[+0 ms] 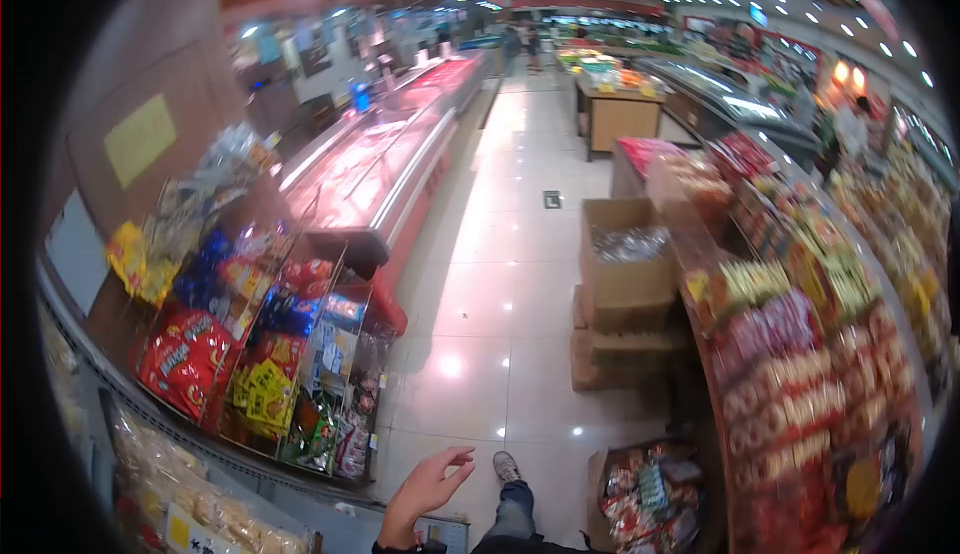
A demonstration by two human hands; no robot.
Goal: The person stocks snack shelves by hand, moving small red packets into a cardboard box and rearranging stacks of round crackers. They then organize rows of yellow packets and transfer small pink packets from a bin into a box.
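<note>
My left hand (432, 484) is raised at the bottom of the view, its fingers loosely bent and apart, holding nothing. It is closest to the rack of bagged snacks (275, 354) on the left, without touching it. Below and to the right of the hand, one of my feet in a light shoe (507, 467) is on the tiled floor. My right hand is out of view.
A lit meat counter (370, 159) runs along the left of the aisle (470, 304). On the right stand an open cardboard box (625, 289), a low box of packets (650, 499) and shelves of packaged food (800, 384). A display table (622, 126) stands farther ahead.
</note>
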